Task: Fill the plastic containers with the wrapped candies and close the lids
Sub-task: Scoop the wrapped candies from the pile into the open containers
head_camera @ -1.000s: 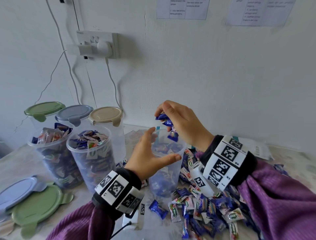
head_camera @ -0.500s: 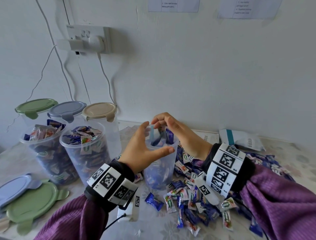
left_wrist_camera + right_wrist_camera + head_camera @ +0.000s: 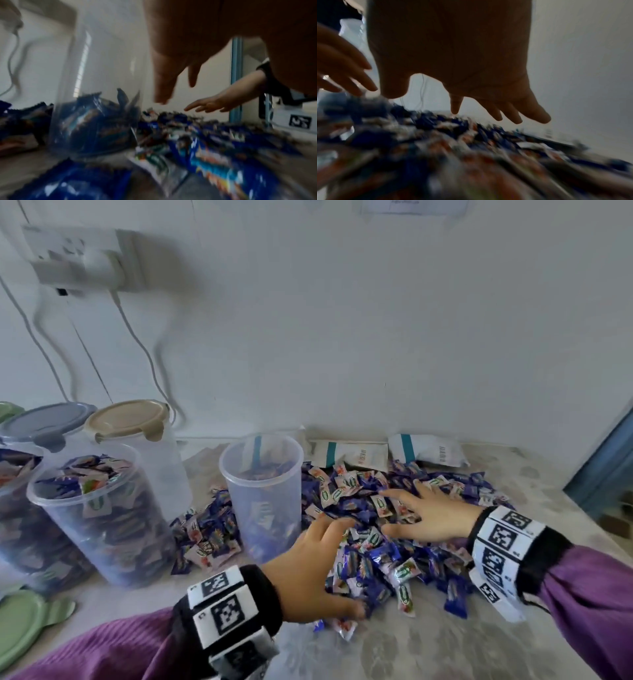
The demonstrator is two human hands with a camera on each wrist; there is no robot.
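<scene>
On the counter (image 3: pixel 445 642) three open containers are in view. One clear container (image 3: pixel 262 494) stands in the middle, only partly filled. Two full containers stand at the left: one (image 3: pixel 99 518) near the middle and one (image 3: pixel 13 508) cut by the left edge. Behind them stand closed containers with lids on: a beige lid (image 3: pixel 128 419), a grey-blue lid (image 3: pixel 44 422), and a bit of a green one at the far left edge. One loose green lid (image 3: pixel 24 621) lies at the near left. Two white packets (image 3: pixel 349 455) lie by the wall.

The pile of wrapped candies (image 3: pixel 394 546) lies right of the middle container, too many to count.

The left hand (image 3: pixel 315 573) is spread, palm down, on the near left side of the pile, and its fingertips touch the candies. The right hand (image 3: pixel 431 515) is also spread flat over the far right part of the pile. Neither hand grips anything that I can see. The wrist views are blurred, but they show straight fingers above the candies.
</scene>
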